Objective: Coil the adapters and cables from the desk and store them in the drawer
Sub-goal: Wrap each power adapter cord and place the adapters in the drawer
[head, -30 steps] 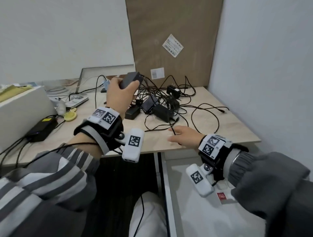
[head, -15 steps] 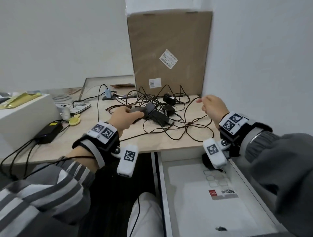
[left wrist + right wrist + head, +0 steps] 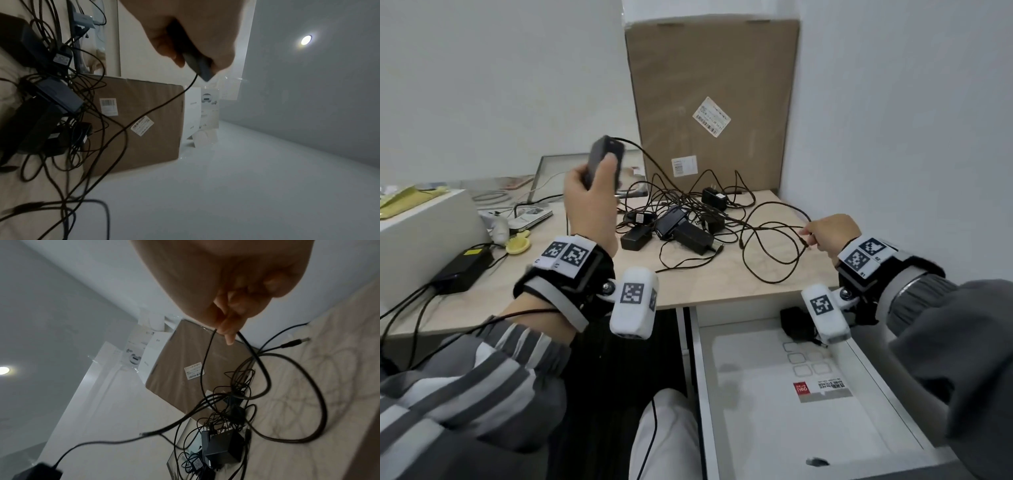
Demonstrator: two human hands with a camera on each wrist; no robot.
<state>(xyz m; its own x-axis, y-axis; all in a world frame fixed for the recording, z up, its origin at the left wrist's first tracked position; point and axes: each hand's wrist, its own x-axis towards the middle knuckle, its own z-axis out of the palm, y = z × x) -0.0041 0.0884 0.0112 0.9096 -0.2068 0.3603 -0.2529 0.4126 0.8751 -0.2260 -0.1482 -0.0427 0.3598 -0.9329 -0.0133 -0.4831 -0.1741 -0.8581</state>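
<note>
My left hand [image 3: 594, 192] grips a black adapter [image 3: 604, 157] and holds it up above the desk; the same adapter [image 3: 197, 68] pokes out below my fingers in the left wrist view. Its black cable [image 3: 722, 216] runs down over the pile to my right hand [image 3: 825, 233], which pinches a loop of it [image 3: 255, 356] near the desk's right side. A tangle of black adapters and cables [image 3: 681, 226] lies on the desk. The white drawer [image 3: 774, 394] stands pulled out below my right wrist.
A tall cardboard box [image 3: 712, 99] leans against the back wall behind the pile. A white box [image 3: 421, 236], a black power brick [image 3: 464, 270] and a yellow object [image 3: 517, 245] sit on the desk's left. A small black item [image 3: 794, 323] lies in the drawer's back corner.
My left hand has raised the adapter from the desk back up into the air. My right hand has come down and toward the desk's right side, still pinching the cable.
</note>
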